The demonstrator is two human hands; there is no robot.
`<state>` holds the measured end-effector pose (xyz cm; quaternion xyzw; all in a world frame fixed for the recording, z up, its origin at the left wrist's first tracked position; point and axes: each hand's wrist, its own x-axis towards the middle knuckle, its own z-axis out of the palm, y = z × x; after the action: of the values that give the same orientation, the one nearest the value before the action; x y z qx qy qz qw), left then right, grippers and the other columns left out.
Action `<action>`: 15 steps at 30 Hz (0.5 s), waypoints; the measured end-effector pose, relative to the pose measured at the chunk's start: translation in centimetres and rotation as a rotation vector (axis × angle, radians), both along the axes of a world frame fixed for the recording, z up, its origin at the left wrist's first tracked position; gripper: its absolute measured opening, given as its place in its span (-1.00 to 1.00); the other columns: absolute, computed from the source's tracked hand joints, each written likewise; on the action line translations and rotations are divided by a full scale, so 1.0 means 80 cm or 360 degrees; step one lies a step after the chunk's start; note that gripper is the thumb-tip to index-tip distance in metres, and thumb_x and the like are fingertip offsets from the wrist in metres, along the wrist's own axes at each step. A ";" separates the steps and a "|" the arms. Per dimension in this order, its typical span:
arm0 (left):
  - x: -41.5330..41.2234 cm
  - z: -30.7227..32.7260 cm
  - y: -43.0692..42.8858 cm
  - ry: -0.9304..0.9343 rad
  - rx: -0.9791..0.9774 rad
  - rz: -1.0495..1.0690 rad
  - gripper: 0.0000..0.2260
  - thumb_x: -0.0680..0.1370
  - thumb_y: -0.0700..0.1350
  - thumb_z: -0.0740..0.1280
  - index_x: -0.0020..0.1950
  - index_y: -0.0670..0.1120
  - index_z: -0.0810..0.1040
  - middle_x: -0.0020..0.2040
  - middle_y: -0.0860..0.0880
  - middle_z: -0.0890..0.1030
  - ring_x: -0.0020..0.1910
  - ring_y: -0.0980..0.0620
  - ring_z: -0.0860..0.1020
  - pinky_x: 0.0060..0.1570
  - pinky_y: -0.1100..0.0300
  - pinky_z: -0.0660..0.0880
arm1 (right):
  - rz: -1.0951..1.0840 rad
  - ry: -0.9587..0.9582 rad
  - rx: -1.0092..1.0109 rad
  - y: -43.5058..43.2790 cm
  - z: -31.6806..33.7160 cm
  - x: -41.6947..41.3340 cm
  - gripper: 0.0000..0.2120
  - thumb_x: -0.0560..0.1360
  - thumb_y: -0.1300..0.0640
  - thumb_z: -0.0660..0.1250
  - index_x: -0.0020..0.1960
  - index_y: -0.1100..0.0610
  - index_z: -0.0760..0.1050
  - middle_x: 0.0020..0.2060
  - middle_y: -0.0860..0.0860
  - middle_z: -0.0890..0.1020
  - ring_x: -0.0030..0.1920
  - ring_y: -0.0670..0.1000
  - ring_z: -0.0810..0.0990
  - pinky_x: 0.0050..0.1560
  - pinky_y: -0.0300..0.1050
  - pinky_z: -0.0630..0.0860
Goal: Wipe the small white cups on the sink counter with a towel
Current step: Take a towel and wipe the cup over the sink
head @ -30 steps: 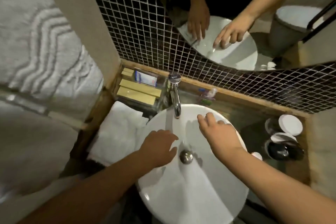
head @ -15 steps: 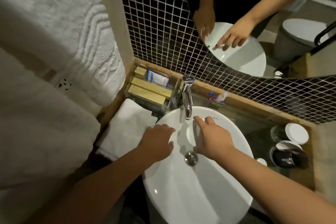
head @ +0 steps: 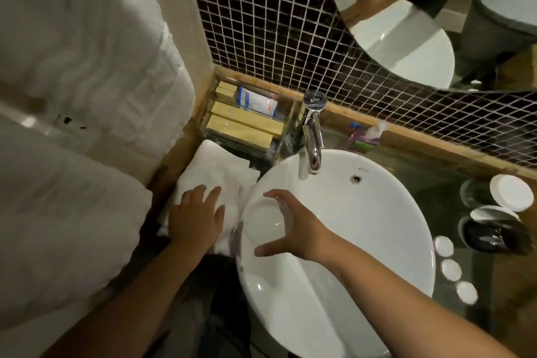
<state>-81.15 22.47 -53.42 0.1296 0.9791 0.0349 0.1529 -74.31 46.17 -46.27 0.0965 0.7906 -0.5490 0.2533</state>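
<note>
My right hand [head: 302,229] grips a small round white cup [head: 263,222] from the side, fingers over its far edge and thumb under its near edge. It hovers at the left rim of the white basin [head: 377,212]. A folded white towel [head: 220,171] lies on the counter left of the basin. My left hand [head: 196,218] lies flat on that towel with its fingers spread. Three more small white cups [head: 450,269] stand in a row on the dark counter right of the basin.
A chrome faucet [head: 312,136] stands behind the basin. A clear tray of boxed toiletries [head: 244,125] fills the back left corner. Two glasses with white lids [head: 511,192] and a dark object stand at the far right. Above hang a tiled wall and a round mirror [head: 406,38].
My left hand has moved from the basin out onto the towel. My right hand has carried the white cup from the basin's middle to its left rim. The view has shifted left.
</note>
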 end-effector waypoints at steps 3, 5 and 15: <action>-0.001 -0.003 0.001 0.0037 -0.0133 0.0019 -0.41 0.54 0.34 0.00 0.53 0.16 0.16 0.55 -0.15 0.19 0.49 -0.27 0.15 0.34 -0.29 0.25 | -0.0159 -0.0187 -0.0331 -0.015 -0.013 -0.004 -0.38 0.31 0.00 0.63 0.24 -0.31 0.41 0.13 -0.17 0.50 0.02 0.00 0.60 -0.30 -0.16 0.65; 0.000 -0.010 0.001 0.0034 -0.0170 0.0073 -0.35 0.50 0.42 -0.05 0.55 0.22 0.04 0.59 -0.15 0.06 0.52 -0.30 0.04 0.36 -0.31 0.19 | -0.0211 -0.0200 -0.0408 -0.024 -0.022 -0.004 -0.62 0.50 -0.01 0.45 0.24 -0.27 0.45 0.11 -0.05 0.54 0.03 0.04 0.60 -0.31 -0.04 0.67; -0.031 -0.023 -0.004 -0.0075 0.0192 0.0531 -0.12 0.37 0.49 0.23 0.53 0.26 -0.14 0.52 -0.19 0.20 0.41 -0.34 0.25 0.19 -0.37 0.36 | -0.0318 0.0045 0.0228 -0.031 -0.027 0.000 -0.88 0.65 -0.07 0.18 0.13 -0.13 0.44 -0.22 -0.02 0.67 -0.21 -0.07 0.63 -0.29 -0.04 0.57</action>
<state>-83.62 22.17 -55.29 -0.0266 0.9793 0.1215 0.1597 -74.30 43.66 -48.45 0.1849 0.8178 -0.5150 0.1785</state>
